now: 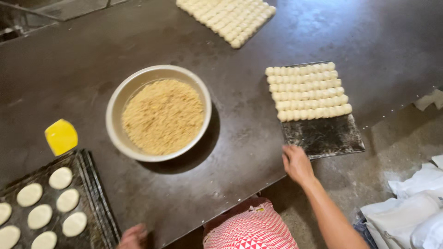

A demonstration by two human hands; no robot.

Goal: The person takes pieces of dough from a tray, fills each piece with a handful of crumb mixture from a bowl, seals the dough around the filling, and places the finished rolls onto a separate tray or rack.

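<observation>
We look down on a wide, dark brown work table [258, 37] above a grey concrete floor [397, 143]. At its centre stands a round metal bowl [115, 110] filled with pale crumbly grain. To the right, a dark flat baking sheet [323, 136] overhangs the table edge and carries rows of small white dough pieces [307, 90]. Our right hand [296, 163] grips the sheet's near left corner, fingers curled. At lower left sits a black tray [94, 184] of flat dough rounds, beside a yellow scraper [61, 136]. Our left hand [134, 237] rests at the table edge near that tray; we cannot tell its grip.
</observation>
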